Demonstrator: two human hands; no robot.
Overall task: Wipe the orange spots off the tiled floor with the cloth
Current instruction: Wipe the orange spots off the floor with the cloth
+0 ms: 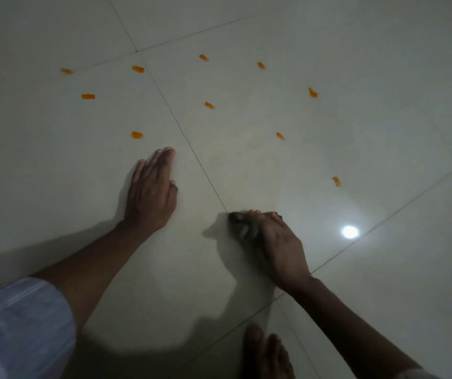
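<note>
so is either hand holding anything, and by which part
The right hand grips a dark cloth bunched under its fingers; which part of it cannot be told. The left hand lies flat on the tiled floor, holding nothing.

Vantage: we look from head height, above our own arms.
Direction: we face forward and steeply down onto the tiled floor (246, 165).
Nearness: our hands lie close below; the floor fills our wide view.

Dark cloth (240, 222) — blurred, seemingly bunched — on the pale tiled floor (356, 119); orange spots (209, 105) scattered beyond it.
</note>
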